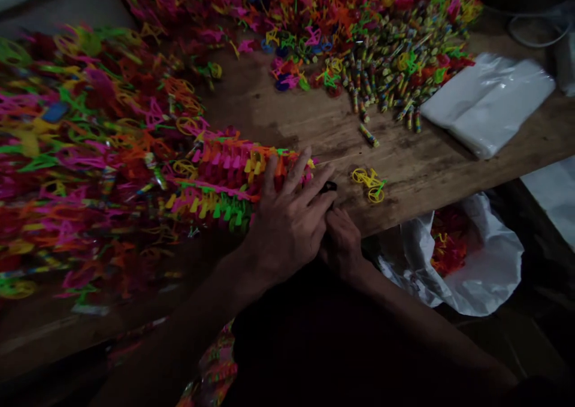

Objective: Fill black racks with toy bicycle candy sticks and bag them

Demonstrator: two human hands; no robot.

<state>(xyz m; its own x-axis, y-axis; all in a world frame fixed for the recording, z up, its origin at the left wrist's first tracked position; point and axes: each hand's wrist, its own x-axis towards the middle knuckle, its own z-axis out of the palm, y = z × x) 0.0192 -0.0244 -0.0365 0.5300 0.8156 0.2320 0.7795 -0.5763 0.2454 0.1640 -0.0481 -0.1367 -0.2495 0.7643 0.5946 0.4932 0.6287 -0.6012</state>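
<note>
1. Wooden table edge sits nearest me; my right hand rests there, fingers curled together over something small and dark that I cannot make out.
2. My left hand lies flat, fingers spread, pressing a bundle of neon plastic toys.
3. Just beyond lies a yellow toy bicycle.
4. Farther off are heaped toys and clear bags.

No text, label, brand, number or sign can be read anywhere: the small printed wrappers on the candy sticks are too blurred to make out.
</note>
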